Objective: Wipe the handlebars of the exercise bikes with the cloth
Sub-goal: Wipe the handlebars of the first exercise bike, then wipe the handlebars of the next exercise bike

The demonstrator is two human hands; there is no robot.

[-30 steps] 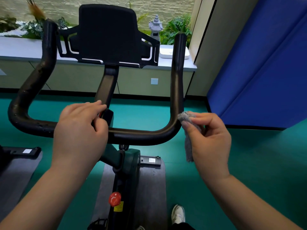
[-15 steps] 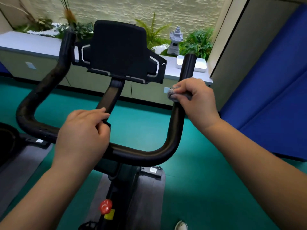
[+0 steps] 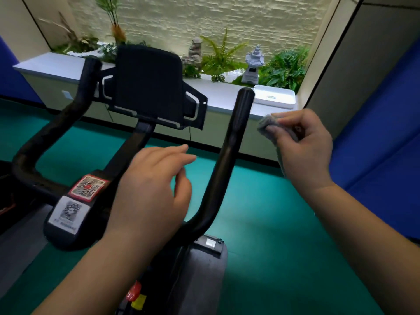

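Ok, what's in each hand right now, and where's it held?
The right hand pinches the grey cloth at its bunched upper end, clear of the handlebar. The left hand holds nothing, fingers relaxed.

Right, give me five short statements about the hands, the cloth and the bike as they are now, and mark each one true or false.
1. The right hand holds the grey cloth. True.
2. The cloth is pressed against the right handlebar. False: it is held off to the side of the bar, apart from it.
3. The left hand grips the crossbar tightly. False: its fingers are loose and spread, above the bar.
4. A white tray sits on the ledge behind the bike. True.
5. The floor around the bike is red. False: it is green.
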